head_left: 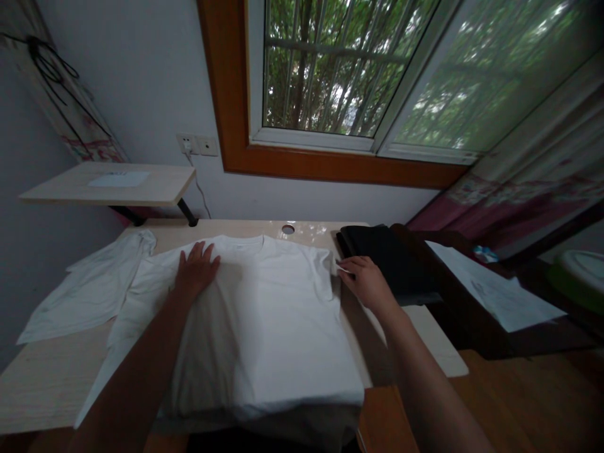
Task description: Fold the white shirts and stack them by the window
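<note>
A white T-shirt (292, 321) lies spread on the light wooden desk (42, 384), its neckline toward the wall and its hem at the front edge. My left hand (195, 270) rests flat on the shirt's left shoulder area with fingers spread. At the right sleeve, my right hand (365, 280) is closed, thumb and fingers pinching the sleeve's edge. The sleeve is partly bunched beside the fingers. Another piece of white cloth (89, 289) lies crumpled at the left, next to the shirt.
A raised shelf (165, 182) with a paper sheet stands at the back left. A black folder-like item (387, 258) lies right of my right hand. Further right, papers (491, 286) rest on a dark surface. Behind the desk are a wall socket (197, 145) and a window (340, 75).
</note>
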`<state>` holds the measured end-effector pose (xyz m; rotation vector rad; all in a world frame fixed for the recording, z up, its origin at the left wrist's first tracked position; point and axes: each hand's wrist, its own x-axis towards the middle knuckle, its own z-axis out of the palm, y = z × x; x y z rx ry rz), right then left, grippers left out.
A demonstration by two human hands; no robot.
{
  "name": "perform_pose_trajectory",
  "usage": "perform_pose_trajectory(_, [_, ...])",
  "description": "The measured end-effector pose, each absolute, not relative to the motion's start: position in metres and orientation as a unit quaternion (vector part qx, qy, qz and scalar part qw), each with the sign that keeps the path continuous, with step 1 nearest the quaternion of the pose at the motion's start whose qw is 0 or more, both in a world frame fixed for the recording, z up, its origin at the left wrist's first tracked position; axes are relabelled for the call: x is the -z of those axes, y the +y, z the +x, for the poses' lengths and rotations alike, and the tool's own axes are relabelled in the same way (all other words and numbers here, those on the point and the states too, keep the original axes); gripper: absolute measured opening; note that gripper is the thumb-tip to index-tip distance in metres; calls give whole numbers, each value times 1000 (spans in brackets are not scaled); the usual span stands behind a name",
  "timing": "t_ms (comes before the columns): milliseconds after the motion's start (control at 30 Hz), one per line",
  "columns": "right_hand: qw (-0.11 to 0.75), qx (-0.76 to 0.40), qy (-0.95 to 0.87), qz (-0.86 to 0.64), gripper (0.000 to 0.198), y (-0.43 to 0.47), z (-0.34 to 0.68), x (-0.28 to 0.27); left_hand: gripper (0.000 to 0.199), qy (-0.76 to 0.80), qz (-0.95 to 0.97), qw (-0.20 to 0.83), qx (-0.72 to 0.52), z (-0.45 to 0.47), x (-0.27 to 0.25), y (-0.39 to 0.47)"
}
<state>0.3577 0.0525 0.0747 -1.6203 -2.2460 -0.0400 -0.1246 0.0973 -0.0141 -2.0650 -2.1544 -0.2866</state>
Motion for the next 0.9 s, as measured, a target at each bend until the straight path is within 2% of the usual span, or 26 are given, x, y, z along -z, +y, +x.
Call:
perform_pose_trajectory(100, [298, -87, -765, -564, 29, 58, 362, -75, 59, -714, -688, 78, 100, -124, 14, 96])
perform_pose_trajectory(200, [363, -166, -701, -591, 36, 57, 366, -81, 59, -713, -688, 81, 105, -125, 16, 96])
perform_pose_trajectory(333, [417, -180, -648, -612, 43, 58, 372, -91, 58, -714, -688, 79, 103, -125, 17, 97])
perform_pose_trajectory(433, [427, -164, -630, -628, 43, 63, 376, -96, 59, -713, -689, 81, 100, -126, 17, 98])
perform_pose_trajectory(533, [412, -123, -616, -660, 37, 69, 381, -100, 59, -712, -690, 78, 102, -126, 17, 97])
perform_pose_trajectory(667, [314, -54, -616, -720, 28, 73, 389, -104, 60, -711, -692, 74, 104, -127, 17, 97])
perform_pose_trajectory(800, [225, -36, -600, -767, 33, 74, 396, -110, 60, -713, -690, 69, 101, -127, 18, 99])
perform_pose_trajectory(900, [231, -57, -586, -775, 36, 76, 400, -116, 60, -714, -690, 66, 100, -127, 19, 100])
